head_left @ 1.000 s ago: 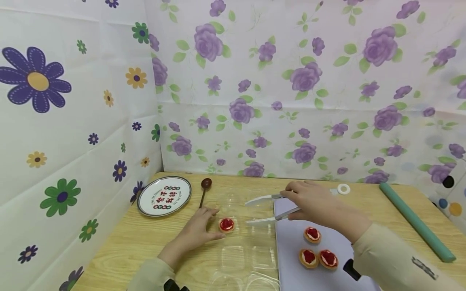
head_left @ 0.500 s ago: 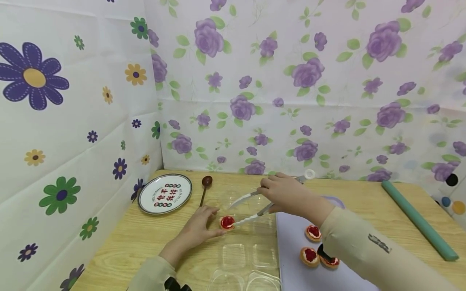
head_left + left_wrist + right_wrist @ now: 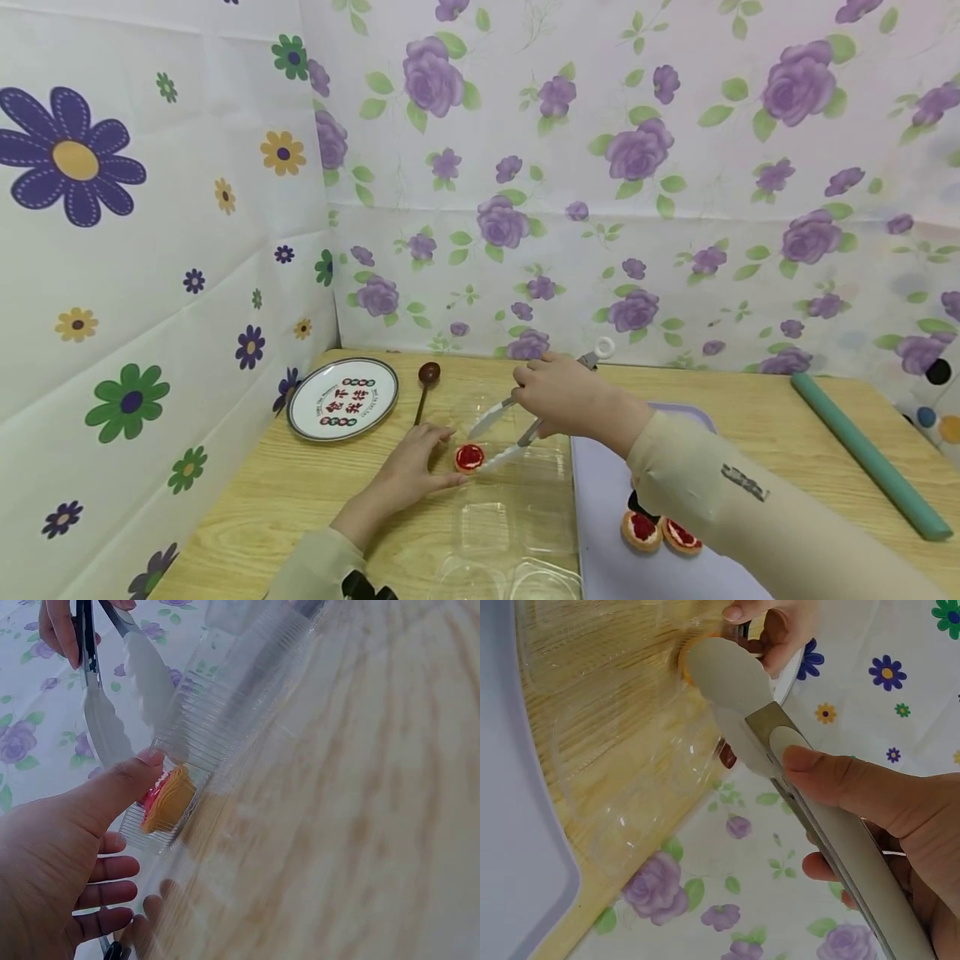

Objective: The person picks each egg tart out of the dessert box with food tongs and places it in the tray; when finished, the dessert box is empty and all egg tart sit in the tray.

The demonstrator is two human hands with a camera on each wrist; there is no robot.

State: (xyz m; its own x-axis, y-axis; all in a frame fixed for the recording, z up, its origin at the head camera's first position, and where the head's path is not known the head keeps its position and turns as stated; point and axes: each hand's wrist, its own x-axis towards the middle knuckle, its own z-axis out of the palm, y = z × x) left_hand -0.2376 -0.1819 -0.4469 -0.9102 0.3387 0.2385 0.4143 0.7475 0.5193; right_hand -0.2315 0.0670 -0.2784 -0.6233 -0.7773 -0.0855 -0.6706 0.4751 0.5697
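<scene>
My right hand (image 3: 570, 398) grips silver tongs (image 3: 840, 847) with white scalloped tips, their arms spread apart. One tip lies right at a small red-topped tart (image 3: 469, 458); the other is a little behind it. The tart sits in a left compartment of a clear plastic container (image 3: 482, 527). Beside it, my left hand (image 3: 405, 477) rests at the container's left edge with thumb and fingers spread. In the left wrist view, the thumb tip is at the container's rim close to the tart (image 3: 169, 802), whose crust is golden and ridged.
A lilac tray (image 3: 600, 517) lies right of the container, bearing more tarts (image 3: 641, 529) partly hidden by my right sleeve. A white plate (image 3: 315, 408) and a dark spoon (image 3: 427, 375) are at back left. A green roll (image 3: 870, 458) lies far right.
My right hand has moved left with the tongs, from the tray's edge to over the container, bringing their tips around the tart. My left hand has stayed in place.
</scene>
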